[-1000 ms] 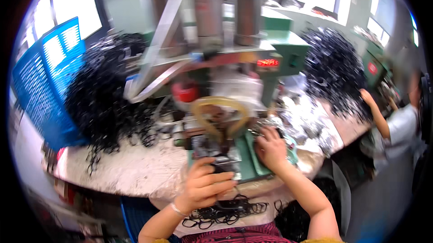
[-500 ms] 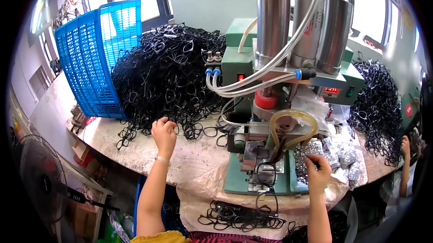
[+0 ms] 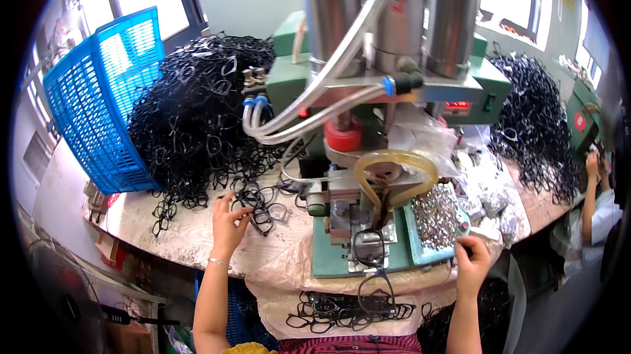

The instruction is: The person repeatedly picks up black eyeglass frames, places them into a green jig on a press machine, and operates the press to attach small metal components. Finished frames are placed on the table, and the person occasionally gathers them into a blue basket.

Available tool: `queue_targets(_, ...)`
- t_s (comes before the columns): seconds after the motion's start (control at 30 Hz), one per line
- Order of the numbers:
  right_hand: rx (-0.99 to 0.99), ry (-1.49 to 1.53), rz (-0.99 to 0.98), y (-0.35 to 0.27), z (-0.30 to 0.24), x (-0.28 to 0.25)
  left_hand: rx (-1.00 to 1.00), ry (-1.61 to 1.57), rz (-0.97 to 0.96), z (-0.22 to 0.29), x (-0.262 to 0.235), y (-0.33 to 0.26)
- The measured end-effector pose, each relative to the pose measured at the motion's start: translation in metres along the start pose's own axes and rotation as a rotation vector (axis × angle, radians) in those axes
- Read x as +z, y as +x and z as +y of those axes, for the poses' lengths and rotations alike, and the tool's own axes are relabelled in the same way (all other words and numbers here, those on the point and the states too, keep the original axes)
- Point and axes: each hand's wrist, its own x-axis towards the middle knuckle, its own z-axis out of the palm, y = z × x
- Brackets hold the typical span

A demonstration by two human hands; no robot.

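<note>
My left hand [image 3: 229, 230] is at the near edge of a big heap of black glasses frames [image 3: 197, 108], its thumb and fingertips closing on a black glasses frame [image 3: 264, 224] pulled out from the pile. In front of me stands a green press [image 3: 286, 81]. A black glasses frame [image 3: 376, 292] sits on its metal fixture [image 3: 388, 243], one rim at the fixture and the other hanging toward me. My right hand [image 3: 473, 262] is beside the near right corner of a tray of small shiny metal parts [image 3: 420, 253], fingers pinched; anything between them is too small to make out.
A curved yellowish tube [image 3: 428, 163] and a red collar [image 3: 343, 134] are above the fixture. A blue basket [image 3: 85, 104] leans left of the heap. More frames lie on the near ledge [image 3: 328, 311] and far right [image 3: 532, 127]. Another person's arm [image 3: 589, 190] shows at right.
The whole view has shifted. My left hand has come back from the heap, drawing frames nearer. My right hand has moved from over the metal parts to outside the tray's near right corner.
</note>
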Motion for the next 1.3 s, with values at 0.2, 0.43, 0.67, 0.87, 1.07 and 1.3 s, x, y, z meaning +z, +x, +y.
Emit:
queue_targets(0.2, -0.391, 0.065, -0.289, 0.023, -0.073, 0.089, -0.091, -0.475, 0.304, 0.072, -0.011, 0.010)
queue_targets(0.43, -0.063, 0.336, -0.227, 0.007, -0.080, 0.123, -0.348, -1.133, 0.363, 0.124, 0.019, -0.031)
queue_targets(0.67, 0.046, 0.492, -0.336, 0.006, -0.091, 0.126, 0.306, -1.016, 0.313, 0.229, -0.071, 0.044)
queue_targets(0.87, -0.027, 0.341, -0.422, 0.000, -0.103, 0.100, 0.452, -0.915, 0.293, 0.227, -0.065, 0.028)
queue_targets(1.07, -0.268, -0.724, -0.125, 0.039, 0.004, 0.061, 0.782, -0.728, -0.018, 0.235, -0.038, 0.007)
queue_targets(1.3, -0.333, -0.538, -0.034, 0.039, 0.030, 0.055, 0.751, -0.744, -0.062, 0.232, -0.030, 0.006)
